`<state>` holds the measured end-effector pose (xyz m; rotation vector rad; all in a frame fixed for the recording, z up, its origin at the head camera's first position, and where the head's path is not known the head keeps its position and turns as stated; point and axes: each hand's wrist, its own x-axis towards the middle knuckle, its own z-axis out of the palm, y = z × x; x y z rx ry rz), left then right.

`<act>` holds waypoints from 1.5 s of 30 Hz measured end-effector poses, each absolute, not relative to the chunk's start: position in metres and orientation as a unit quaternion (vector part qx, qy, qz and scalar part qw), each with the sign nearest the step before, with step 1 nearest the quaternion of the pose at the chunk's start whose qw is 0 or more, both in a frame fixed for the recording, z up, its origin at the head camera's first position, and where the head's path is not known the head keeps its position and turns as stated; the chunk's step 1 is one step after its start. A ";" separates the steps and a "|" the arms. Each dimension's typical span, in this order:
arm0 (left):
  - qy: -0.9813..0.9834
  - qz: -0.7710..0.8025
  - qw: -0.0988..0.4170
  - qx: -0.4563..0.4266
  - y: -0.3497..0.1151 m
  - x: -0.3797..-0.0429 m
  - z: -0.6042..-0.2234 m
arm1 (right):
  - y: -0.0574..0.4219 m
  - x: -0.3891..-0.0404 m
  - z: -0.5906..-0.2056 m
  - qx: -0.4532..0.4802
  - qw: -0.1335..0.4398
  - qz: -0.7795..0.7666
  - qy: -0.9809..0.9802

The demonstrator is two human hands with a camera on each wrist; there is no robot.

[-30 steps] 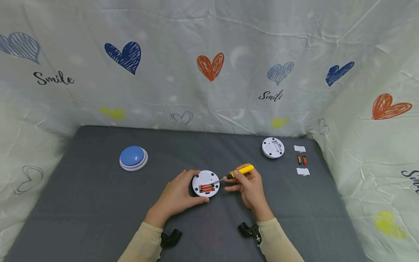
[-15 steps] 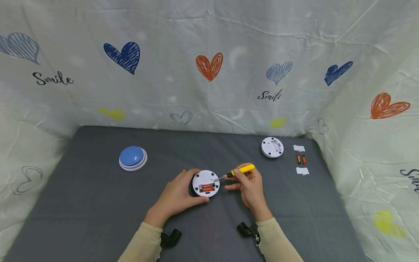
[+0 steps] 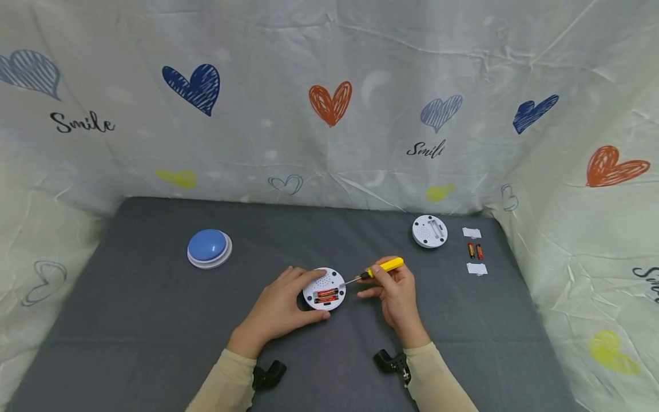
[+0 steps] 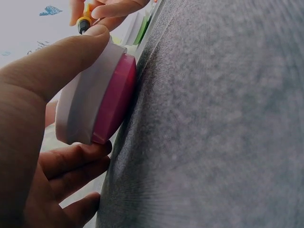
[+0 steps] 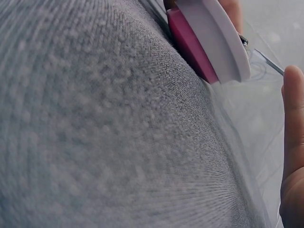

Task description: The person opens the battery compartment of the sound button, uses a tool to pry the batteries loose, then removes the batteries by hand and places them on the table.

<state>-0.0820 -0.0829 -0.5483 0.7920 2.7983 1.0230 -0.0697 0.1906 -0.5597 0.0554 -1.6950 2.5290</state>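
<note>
My left hand (image 3: pixel 278 303) grips the rim of a round white push-button (image 3: pixel 334 277), thumb on the near side and a finger over its back. The button lies upside down, its pink dome (image 4: pixel 116 99) facing the table in the left wrist view. Two red batteries (image 3: pixel 326 296) sit side by side in its uncovered compartment. A screwdriver (image 3: pixel 386 266) with a yellow handle and black collar is pinched in my right hand (image 3: pixel 396 297). Its metal shaft (image 5: pixel 270 62) points at the button's back, with the tip slightly off it in the right wrist view.
A blue-domed button (image 3: pixel 207 246) stands upright at the left. At the back right, another upturned button (image 3: pixel 429 231) shows a battery slot without batteries. Beside it lie two white covers (image 3: pixel 471 233) and two loose batteries (image 3: pixel 480 252). A printed curtain (image 3: pixel 257 126) borders the table.
A finger of my left hand has slid from the button's far rim onto its back. The screwdriver has drawn slightly to the right, its tip moving toward the button's edge.
</note>
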 end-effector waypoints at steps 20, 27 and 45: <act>0.896 0.361 -0.009 0.258 -0.086 -0.083 -0.547 | 0.194 -0.072 -0.560 0.036 0.066 0.833 -0.548; 0.898 0.359 -0.032 0.252 -0.086 -0.082 -0.547 | 0.193 -0.071 -0.559 0.034 0.074 0.834 -0.545; 0.892 0.372 -0.018 0.257 -0.088 -0.082 -0.547 | 0.194 -0.069 -0.557 0.075 0.125 0.787 -0.599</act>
